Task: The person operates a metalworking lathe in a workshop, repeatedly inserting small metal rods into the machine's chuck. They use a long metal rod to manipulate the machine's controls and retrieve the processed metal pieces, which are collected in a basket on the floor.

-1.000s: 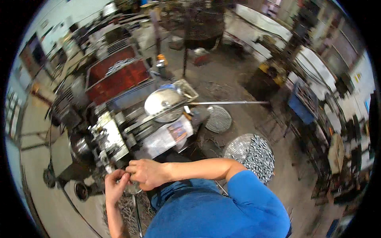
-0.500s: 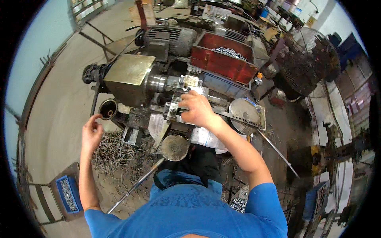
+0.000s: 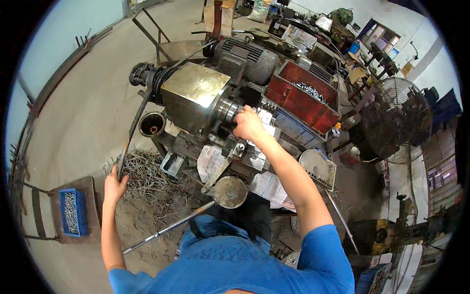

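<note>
At the left, my left hand [image 3: 116, 186] is closed round the lower end of a long lever [image 3: 131, 136] that slants down from the pulley end of a small lathe. My right hand [image 3: 248, 125] reaches over the lathe's tool slide, its fingers drawn together right beside the shiny spindle nose [image 3: 227, 110]. Whatever those fingertips hold is hidden by the hand. The headstock [image 3: 193, 85] has a brass-coloured top plate. Close to my right wrist a clamp bolt [image 3: 239, 149] stands on the slide.
A red bin [image 3: 298, 98] of small metal parts stands behind the lathe. Metal shavings [image 3: 147, 176] cover the floor at left, near a blue crate [image 3: 72, 213] of parts. A round plate [image 3: 230, 192] and a rod sit before me. A large fan [image 3: 394, 117] stands right.
My left hand has moved from beside the round cup down onto the lever's end. My right hand has shifted toward the spindle nose. The whole view has swung, moving the lathe rightward.
</note>
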A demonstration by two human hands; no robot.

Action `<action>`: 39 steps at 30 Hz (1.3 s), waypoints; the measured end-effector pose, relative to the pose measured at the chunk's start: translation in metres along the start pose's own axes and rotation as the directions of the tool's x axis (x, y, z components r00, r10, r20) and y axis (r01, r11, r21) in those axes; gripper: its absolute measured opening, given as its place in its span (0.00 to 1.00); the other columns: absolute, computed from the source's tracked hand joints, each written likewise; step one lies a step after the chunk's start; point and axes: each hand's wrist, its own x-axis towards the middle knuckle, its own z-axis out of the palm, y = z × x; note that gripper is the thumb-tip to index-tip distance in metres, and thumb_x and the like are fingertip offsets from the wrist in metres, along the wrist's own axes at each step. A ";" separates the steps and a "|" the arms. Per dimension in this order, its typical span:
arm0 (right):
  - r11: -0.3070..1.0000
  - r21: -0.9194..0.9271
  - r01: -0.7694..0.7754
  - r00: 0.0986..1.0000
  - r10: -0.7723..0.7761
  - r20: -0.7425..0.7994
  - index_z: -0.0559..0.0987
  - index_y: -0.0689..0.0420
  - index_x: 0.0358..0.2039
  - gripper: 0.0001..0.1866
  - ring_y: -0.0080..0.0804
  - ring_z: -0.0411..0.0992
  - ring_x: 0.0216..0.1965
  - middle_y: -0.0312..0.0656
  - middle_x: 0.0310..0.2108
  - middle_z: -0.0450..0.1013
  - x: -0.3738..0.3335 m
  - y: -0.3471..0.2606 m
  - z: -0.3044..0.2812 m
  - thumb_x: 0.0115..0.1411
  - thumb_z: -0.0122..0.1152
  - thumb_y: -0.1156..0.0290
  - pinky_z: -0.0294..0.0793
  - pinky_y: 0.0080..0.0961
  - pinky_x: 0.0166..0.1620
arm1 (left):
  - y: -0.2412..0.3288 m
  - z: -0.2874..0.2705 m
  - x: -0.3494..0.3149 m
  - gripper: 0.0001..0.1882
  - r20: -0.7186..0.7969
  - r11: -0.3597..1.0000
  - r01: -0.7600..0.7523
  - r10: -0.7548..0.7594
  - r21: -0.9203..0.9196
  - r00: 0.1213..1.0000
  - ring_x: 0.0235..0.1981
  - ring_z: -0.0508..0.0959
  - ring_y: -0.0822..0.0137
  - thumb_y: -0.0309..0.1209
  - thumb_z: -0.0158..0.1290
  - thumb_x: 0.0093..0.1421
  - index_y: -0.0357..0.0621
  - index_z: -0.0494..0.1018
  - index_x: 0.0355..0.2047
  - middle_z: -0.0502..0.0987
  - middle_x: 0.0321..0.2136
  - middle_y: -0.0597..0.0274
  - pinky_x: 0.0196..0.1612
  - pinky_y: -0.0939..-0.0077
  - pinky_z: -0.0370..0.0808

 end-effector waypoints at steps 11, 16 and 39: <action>0.981 0.175 -0.081 0.997 0.076 0.035 0.81 0.59 0.20 0.13 0.43 0.67 0.39 0.45 0.27 0.74 0.004 0.004 0.002 0.31 0.57 0.67 0.70 0.33 0.43 | -0.101 -0.022 0.053 0.11 -0.032 0.815 0.072 -0.065 0.575 0.997 0.26 0.77 0.49 0.28 0.50 0.47 0.43 0.73 0.33 0.76 0.24 0.49 0.30 0.54 0.73; 0.981 0.183 -0.064 0.998 0.066 -0.010 0.77 0.62 0.16 0.11 0.47 0.68 0.36 0.49 0.25 0.73 0.005 0.003 -0.001 0.31 0.58 0.67 0.71 0.35 0.40 | -0.141 -0.044 0.114 0.05 -0.078 0.745 0.068 -0.021 0.664 0.997 0.30 0.78 0.51 0.26 0.48 0.49 0.42 0.72 0.26 0.76 0.25 0.51 0.34 0.58 0.74; 0.606 0.183 -0.774 0.595 0.795 -0.118 0.80 0.60 0.34 0.20 0.45 0.70 0.43 0.47 0.39 0.75 -0.411 0.096 -0.056 0.35 0.57 0.72 0.69 0.33 0.48 | 0.018 0.219 0.120 0.16 0.524 0.750 -0.470 0.195 0.465 0.829 0.35 0.78 0.54 0.38 0.57 0.46 0.46 0.74 0.35 0.78 0.32 0.53 0.37 0.59 0.75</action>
